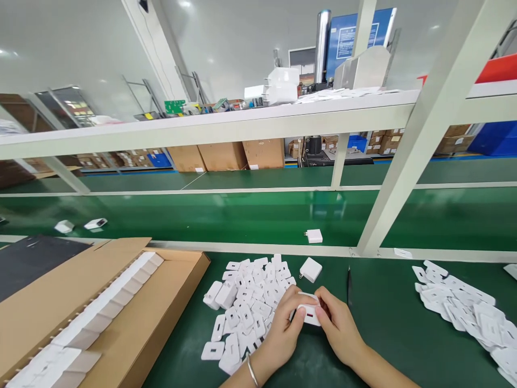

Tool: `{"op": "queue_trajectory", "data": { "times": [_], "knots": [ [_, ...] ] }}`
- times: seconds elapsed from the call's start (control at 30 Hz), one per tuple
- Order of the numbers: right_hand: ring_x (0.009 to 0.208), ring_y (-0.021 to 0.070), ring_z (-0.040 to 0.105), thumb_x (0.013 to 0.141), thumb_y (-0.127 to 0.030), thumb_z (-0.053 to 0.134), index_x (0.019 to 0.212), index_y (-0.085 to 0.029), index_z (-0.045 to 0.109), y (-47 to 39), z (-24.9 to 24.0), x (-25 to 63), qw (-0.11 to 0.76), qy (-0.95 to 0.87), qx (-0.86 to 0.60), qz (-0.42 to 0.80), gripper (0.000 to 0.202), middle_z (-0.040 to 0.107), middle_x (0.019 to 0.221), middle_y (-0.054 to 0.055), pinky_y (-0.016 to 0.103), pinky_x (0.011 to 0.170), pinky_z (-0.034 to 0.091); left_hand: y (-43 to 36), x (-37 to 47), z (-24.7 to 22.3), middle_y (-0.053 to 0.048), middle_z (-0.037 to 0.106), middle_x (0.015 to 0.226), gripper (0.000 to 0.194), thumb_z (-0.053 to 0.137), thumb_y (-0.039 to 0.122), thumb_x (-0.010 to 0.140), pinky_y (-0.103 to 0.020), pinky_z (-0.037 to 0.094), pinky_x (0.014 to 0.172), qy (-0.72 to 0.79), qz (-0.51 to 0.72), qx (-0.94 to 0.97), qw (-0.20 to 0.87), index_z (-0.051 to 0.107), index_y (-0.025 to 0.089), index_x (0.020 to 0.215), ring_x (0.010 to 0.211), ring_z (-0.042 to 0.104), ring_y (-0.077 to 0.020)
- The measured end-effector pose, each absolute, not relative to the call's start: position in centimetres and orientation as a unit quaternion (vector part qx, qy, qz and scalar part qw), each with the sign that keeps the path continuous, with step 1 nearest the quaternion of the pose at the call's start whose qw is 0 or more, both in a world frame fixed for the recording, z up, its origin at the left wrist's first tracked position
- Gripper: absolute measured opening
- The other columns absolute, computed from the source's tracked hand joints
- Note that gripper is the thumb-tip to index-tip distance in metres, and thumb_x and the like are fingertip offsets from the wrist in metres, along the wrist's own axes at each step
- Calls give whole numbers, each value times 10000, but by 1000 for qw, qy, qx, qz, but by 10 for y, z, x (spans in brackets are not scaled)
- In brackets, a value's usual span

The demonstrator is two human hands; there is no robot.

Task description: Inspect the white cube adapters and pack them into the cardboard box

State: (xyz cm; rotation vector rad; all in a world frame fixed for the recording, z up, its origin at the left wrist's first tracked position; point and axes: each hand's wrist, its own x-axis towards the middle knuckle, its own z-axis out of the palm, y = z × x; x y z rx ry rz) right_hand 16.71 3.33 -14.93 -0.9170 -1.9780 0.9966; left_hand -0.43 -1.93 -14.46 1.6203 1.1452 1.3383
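Left hand [286, 319] and right hand [336, 323] grip a white slotted piece [311, 309] from opposite sides — seemingly to leave its slot [310, 314] exposed — beside loose white plates [244, 312] heaped presumably for easy reach.

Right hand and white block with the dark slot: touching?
Touching: head view shows the right hand with its thumb on the white block, near its right edge.

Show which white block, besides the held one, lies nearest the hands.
The block just beyond the right hand, right of the nearer plate pile; others lie beyond the rail, left of that pile or in the carton.
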Motion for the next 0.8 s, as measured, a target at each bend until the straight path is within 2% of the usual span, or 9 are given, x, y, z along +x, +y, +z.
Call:
{"op": "queue_trajectory", "data": {
  "times": [0.2,0.33,0.57,0.8],
  "knots": [
    [631,149,428,1030,-590,433,838,-229,517,34,-149,168,367,-759,-354,406,417,472,711,-35,272,588,326,-19,-9,-141,-78,608,1049,344,430,433,1091,-416,454,970,443,510,645,359,710,266,1202,1029,552,-243],
    [640,156,474,1050,-580,388,879,-226,536,33,-151,166,366,-758,-357,405,421,536,736,-21,282,612,351,-18,-12,-139,-84,614,1123,352,412,437,1097,-404,455,957,450,474,665,362,656,264,1283,1043,560,-237],
    [642,164,491,1055,-628,306,817,-233,499,33,-154,165,351,-752,-384,405,500,518,719,-20,283,608,372,-17,-3,-141,-73,628,1113,352,381,418,1110,-378,460,967,464,501,638,357,666,241,1219,1041,573,-219],
    [593,149,440,1024,-662,387,779,-228,501,34,-156,166,325,-773,-394,377,512,480,664,-33,272,564,332,-18,-1,-140,-70,642,1110,319,400,395,1108,-373,458,962,454,516,636,351,665,235,1189,1045,587,-216]
  ]
}}
